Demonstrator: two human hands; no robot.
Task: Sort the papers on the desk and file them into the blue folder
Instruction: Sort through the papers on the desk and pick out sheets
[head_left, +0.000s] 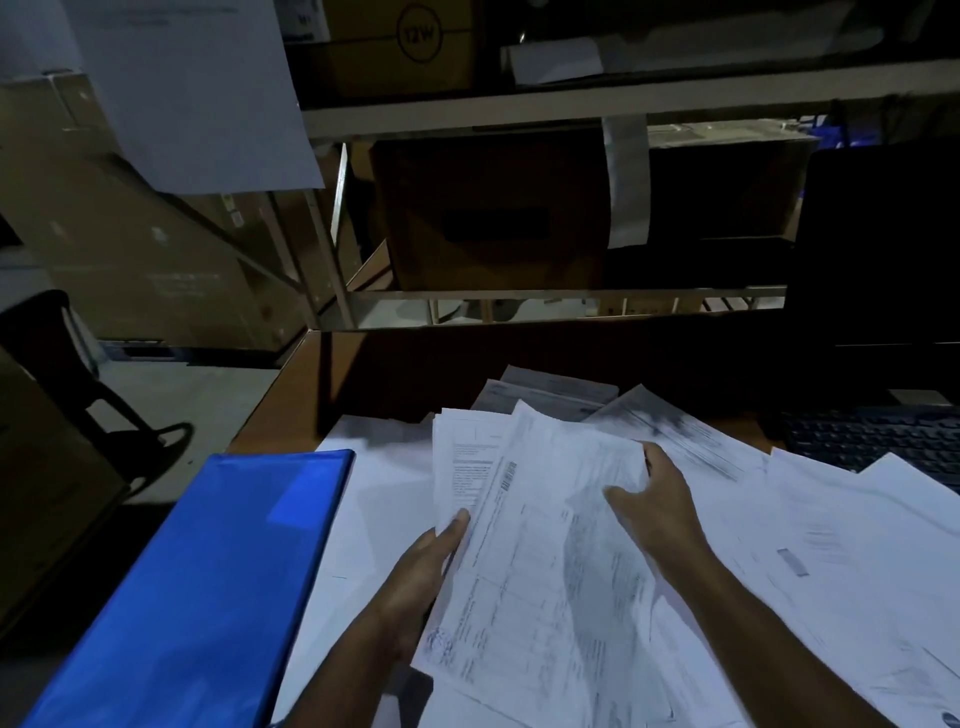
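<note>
Papers (540, 519) sit fanned in your hands, above more sheets all over the desk (291, 395). Your left hand (426, 566) pinches their left edge; your right hand (654, 504) curls around the top right. Loose sheets could slip out and mix up again. Your blue folder (208, 582) lies closed on your left. A keyboard (872, 436) sits far right, with dark shelves (519, 109) behind.

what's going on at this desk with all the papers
A person is sorting printed papers at a dim desk. The left hand grips a fanned bundle of sheets from beneath, thumb on its left edge, while the right hand rests on top and pinches a sheet. More loose papers cover the desk to the right. The blue folder lies closed at the left, and a keyboard sits at the far right.
</note>
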